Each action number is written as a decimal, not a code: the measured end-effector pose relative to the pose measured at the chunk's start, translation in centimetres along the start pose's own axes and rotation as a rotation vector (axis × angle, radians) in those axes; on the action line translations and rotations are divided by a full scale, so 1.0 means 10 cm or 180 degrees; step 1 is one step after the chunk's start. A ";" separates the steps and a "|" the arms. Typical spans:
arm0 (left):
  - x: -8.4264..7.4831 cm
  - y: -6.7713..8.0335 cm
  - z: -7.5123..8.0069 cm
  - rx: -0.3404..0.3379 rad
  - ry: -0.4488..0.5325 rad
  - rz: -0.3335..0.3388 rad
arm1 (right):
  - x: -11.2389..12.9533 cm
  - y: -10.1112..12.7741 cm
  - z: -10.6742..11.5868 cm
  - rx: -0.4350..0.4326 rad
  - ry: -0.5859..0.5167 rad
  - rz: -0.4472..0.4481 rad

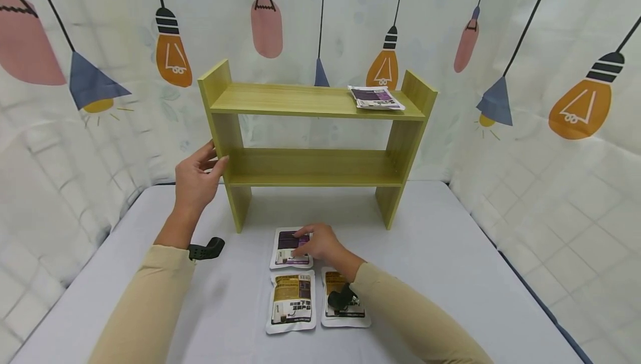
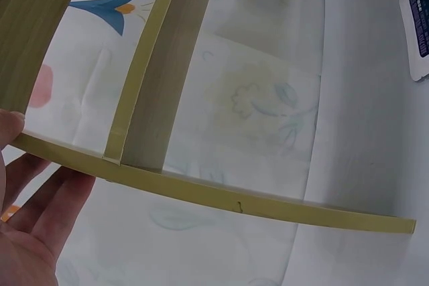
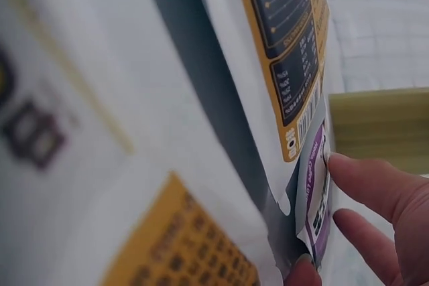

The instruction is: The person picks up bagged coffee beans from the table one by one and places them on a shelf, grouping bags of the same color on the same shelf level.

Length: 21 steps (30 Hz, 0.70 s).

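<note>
A wooden two-tier shelf [image 1: 310, 166] stands upright at the back of the table. My left hand [image 1: 197, 177] grips its left side panel [image 2: 181, 189], thumb on the inner side and fingers along the outside. In the middle of the table, my right hand [image 1: 325, 243] holds a white pouch with a purple label [image 1: 285, 241] at its right part. Close up, the right fingertips lie against the purple pouch [image 3: 315, 189]. Two white pouches with yellow-brown labels lie nearer me, a left one [image 1: 292, 303] and a right one [image 1: 333, 281], partly covered by my right wrist.
Flat pouches with purple labels [image 1: 375, 98] lie on the right end of the top shelf. White cloth covers the table [image 1: 240, 308]. Behind it and along both sides hangs a curtain [image 1: 210, 30] printed with lamps and bulbs.
</note>
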<state>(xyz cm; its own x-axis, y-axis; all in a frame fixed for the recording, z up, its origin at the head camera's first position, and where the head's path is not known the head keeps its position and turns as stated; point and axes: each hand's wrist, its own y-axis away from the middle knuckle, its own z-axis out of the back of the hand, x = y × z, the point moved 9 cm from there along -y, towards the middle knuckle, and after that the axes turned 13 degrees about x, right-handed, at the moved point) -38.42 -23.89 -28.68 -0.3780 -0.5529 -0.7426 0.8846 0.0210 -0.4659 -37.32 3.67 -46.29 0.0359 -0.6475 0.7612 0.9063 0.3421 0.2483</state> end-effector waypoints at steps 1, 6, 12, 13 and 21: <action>0.00 0.00 0.00 -0.0002 0.0002 -0.0005 | 0.00 0.00 -0.01 -0.0004 -0.0027 -0.0023; 0.00 0.00 0.00 0.0002 0.0006 -0.0016 | 0.00 0.02 -0.02 -0.0027 -0.0055 -0.0028; -0.01 0.00 0.00 0.0000 0.0017 -0.0021 | 0.01 0.03 -0.03 -0.0005 0.0004 -0.0019; -0.01 0.00 0.00 0.0001 0.0019 -0.0027 | 0.01 0.03 -0.03 0.0002 0.0005 -0.0025; -0.01 0.01 0.00 -0.0002 -0.0012 -0.0003 | 0.05 0.07 -0.03 0.0002 0.0038 0.0028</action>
<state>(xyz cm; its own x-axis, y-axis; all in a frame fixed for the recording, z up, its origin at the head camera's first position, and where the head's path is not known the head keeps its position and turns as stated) -38.26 -23.84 -28.60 -0.3780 -0.5559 -0.7403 0.8840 0.0209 -0.4670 -36.56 3.37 -45.93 0.0489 -0.6524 0.7563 0.9056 0.3484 0.2420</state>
